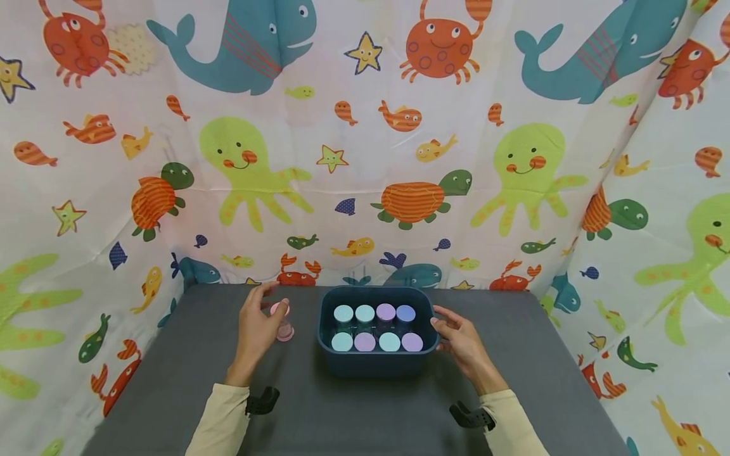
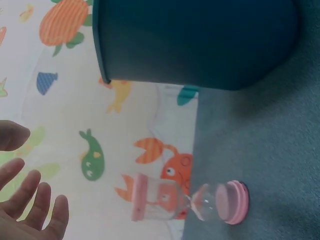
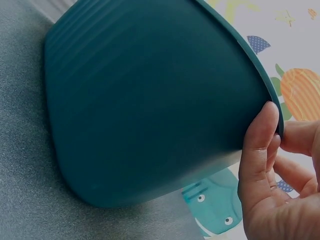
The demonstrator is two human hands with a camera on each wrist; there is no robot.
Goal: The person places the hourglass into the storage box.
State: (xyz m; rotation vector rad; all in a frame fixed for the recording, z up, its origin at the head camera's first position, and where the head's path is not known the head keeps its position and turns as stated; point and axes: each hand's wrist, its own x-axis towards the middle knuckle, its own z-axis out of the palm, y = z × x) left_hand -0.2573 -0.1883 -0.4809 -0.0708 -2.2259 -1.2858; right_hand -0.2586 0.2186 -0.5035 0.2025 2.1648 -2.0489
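A pink-capped hourglass with clear glass bulbs stands upright on the dark table, left of a deep blue bin. Pink sand lies in its lower bulb in the left wrist view. My left hand hovers beside the hourglass; the left wrist view shows the spread fingers apart from it. At the bin's right end, my right hand pinches the rim, thumb outside and fingers over the edge. Two rows of round-capped pieces in pale aqua, lilac and blue stand inside the bin.
The grey table runs back to a white curtain printed with sea animals, which also hangs along both sides. Black straps with small cameras sit on both wrists.
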